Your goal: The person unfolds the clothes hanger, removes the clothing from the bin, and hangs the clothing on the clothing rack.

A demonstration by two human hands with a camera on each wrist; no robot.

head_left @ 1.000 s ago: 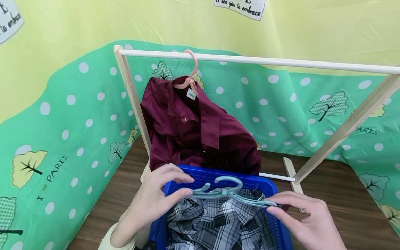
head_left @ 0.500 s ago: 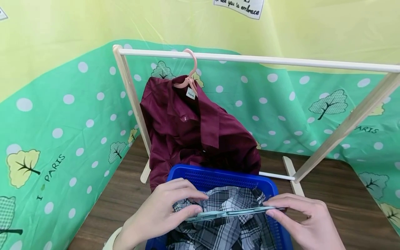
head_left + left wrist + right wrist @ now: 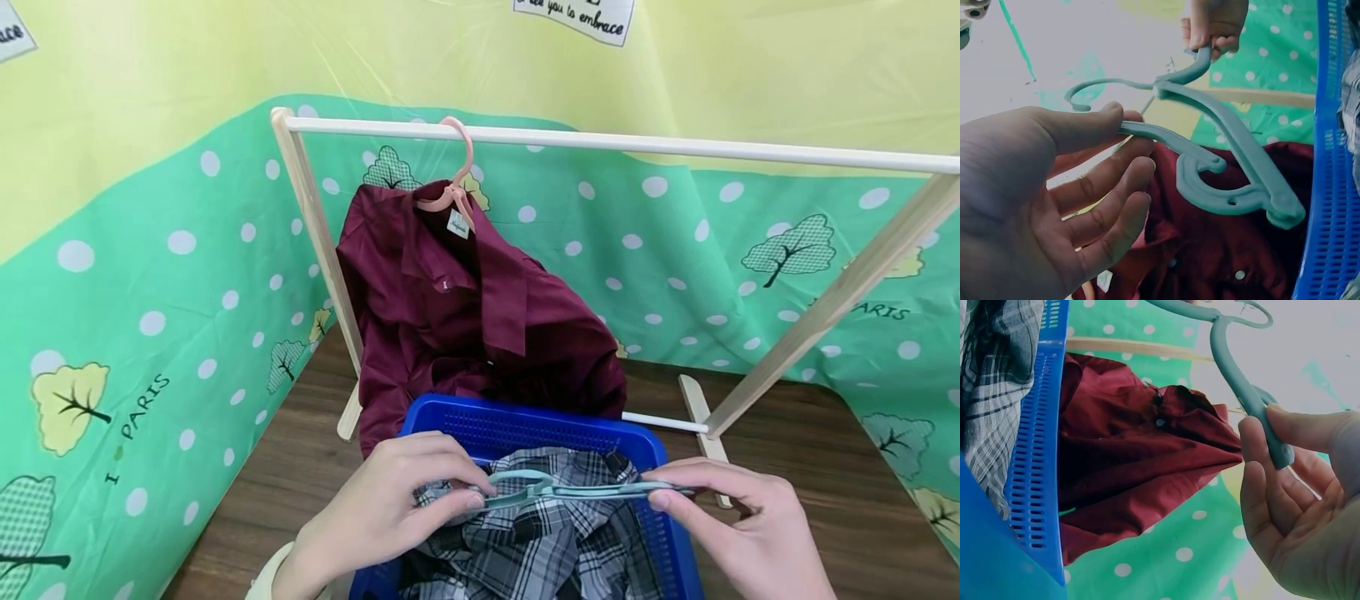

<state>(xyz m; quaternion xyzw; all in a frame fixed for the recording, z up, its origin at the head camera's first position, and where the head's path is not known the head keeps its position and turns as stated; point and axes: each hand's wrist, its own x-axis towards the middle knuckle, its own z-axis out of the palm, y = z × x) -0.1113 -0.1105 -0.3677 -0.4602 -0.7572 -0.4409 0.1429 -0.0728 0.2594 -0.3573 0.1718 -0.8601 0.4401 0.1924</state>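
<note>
A light teal plastic hanger (image 3: 600, 491) spans between both hands above the blue basket. My left hand (image 3: 397, 500) pinches its left part between thumb and index finger, the other fingers loosely bent in the left wrist view. At its right end, my right hand (image 3: 742, 517) pinches the hanger tip with thumb and fingers, also seen in the right wrist view. Below lies a crumpled grey plaid garment (image 3: 525, 550) inside the basket (image 3: 517, 425). Part of the hanger's left side is hidden behind my left fingers in the head view.
Behind the basket, a maroon shirt (image 3: 555, 308) hangs from a pink hanger (image 3: 468, 154) on the white rod (image 3: 637, 145) of a wooden rack (image 3: 832, 308). The rack stands on a dark wooden table (image 3: 255, 475). A green and yellow printed curtain (image 3: 637, 242) surrounds it.
The teal hanger has turned, its hook going from upright to tilted flat, then slightly back up. My left hand has shifted right and a little lower; the right hand has stayed nearly in place.
</note>
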